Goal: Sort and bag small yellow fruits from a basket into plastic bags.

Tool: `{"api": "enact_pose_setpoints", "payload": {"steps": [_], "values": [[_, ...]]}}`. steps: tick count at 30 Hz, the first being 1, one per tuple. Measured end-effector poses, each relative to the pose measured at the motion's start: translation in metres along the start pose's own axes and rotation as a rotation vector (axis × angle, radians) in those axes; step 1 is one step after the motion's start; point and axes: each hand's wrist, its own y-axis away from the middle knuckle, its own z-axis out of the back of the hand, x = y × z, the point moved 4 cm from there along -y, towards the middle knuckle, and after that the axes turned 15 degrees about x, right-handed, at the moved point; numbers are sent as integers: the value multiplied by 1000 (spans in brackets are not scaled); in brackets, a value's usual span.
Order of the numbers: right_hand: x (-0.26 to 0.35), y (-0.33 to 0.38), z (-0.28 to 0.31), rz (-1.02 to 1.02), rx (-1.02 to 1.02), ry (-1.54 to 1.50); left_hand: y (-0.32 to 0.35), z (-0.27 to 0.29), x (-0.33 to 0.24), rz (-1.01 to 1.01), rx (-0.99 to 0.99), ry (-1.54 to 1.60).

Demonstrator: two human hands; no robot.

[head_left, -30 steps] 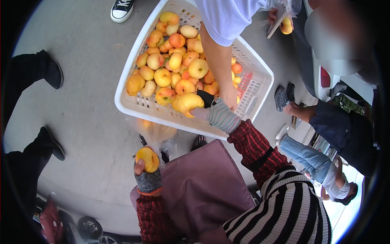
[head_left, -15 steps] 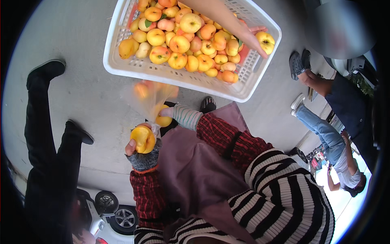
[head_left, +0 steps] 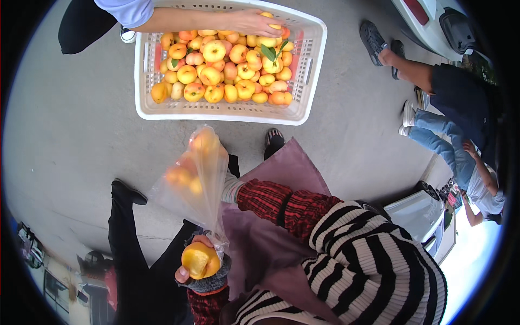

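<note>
Head view. A round yellow-orange peach point(head_left: 199, 260), skin blushed darker on one side, sits low in the picture, grasped in the person's left hand point(head_left: 201, 271), which wears a grey knitted fingerless glove; the fingers curl closed around the fruit and also pinch the mouth of a clear thin plastic bag point(head_left: 195, 179). The bag stretches upward from that hand and already contains several blurred orange peaches. The right hand point(head_left: 230, 187), in a pale knitted cuff below a red-and-black checked sleeve, is pushed into the bag's side; its fingers are hidden behind the film, so whether it is clenched or released cannot be told. Above, on the grey concrete ground point(head_left: 70, 130), stands a white rectangular slotted plastic crate point(head_left: 311, 65) filled with yellow and red-orange peaches, a few green leaves among them. Another person's bare hand point(head_left: 254, 23) rests on the fruit at the crate's far edge.
</note>
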Motion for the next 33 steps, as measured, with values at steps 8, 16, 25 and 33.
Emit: {"api": "enact_pose_setpoints", "payload": {"steps": [8,16,25,33], "values": [[34,108,30,-111,-94,211,70,-89,10,-130,135,32],[30,248,84,-252,-264,427,104,-169,43,-170,113,23],[104,390,118,224,-100,384,108,-279,114,117,340,-187],[89,455,113,41,-585,467,127,-317,129,417,438,-309]]}}
